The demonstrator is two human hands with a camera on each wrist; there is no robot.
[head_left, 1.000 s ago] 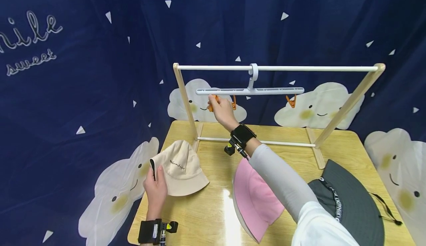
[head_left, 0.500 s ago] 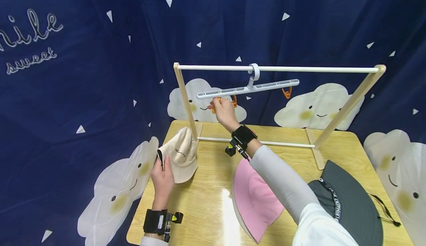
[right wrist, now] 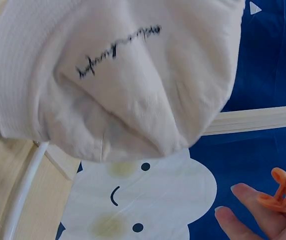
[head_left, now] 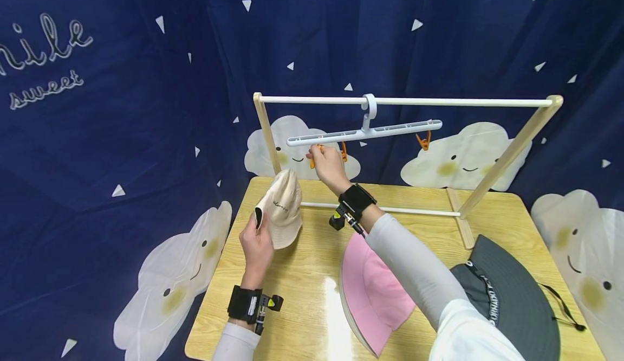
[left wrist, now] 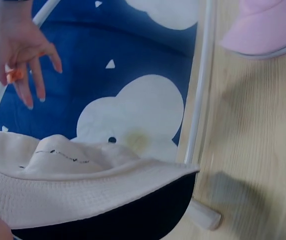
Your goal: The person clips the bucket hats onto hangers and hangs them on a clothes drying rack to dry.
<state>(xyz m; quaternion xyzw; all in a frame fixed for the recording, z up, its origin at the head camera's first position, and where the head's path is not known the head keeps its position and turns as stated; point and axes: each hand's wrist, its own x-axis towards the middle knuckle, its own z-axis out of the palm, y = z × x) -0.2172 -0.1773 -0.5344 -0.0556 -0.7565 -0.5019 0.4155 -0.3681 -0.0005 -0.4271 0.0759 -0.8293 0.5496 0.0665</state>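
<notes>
My left hand point(head_left: 257, 244) grips a cream bucket hat point(head_left: 283, 212) by its brim, fingers inside and thumb outside. The hat has dark script on its side and a black lining that shows in the left wrist view. Its crown points up, just below and left of my right hand point(head_left: 330, 167). That hand pinches an orange clip point(right wrist: 284, 194) under the left end of a white hanger point(head_left: 351, 136). The hanger hooks over the rack's top bar and tilts, left end lower. Two more orange clips hang from it, one beside my right hand and another clip point(head_left: 424, 141) near the right end.
A rack with wooden legs point(head_left: 512, 155) and a white top bar point(head_left: 463, 102) stands at the back of the wooden table point(head_left: 292, 307). A pink bucket hat point(head_left: 375, 290) lies mid-table, partly under my right arm. A dark grey hat point(head_left: 517, 296) with a cord lies at right.
My left hand has carried the cream hat up and right, closer to the clip. The hanger has swung from level to tilted, while my right hand has shifted slightly and keeps its pinch.
</notes>
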